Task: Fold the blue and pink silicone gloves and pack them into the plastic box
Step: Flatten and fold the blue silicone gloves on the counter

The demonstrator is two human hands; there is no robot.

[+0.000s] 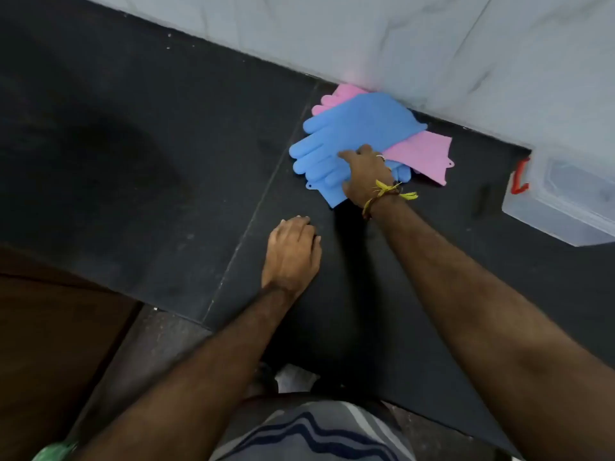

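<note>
Blue silicone gloves [352,128] lie in a loose pile on the black counter, crossed over pink gloves [422,154] whose fingers poke out at the far side against the wall. My right hand [366,174] rests on the near part of the blue gloves, fingers spread and pressing down; whether it grips them is unclear. My left hand [293,251] lies flat on the bare counter, apart from the gloves and holding nothing. The clear plastic box [562,201] with a red latch stands at the right edge.
A grey marbled wall [399,38] runs along the far side of the black counter [149,144]. The counter's near edge drops to a dark floor at the lower left. A seam crosses the counter beside my left hand.
</note>
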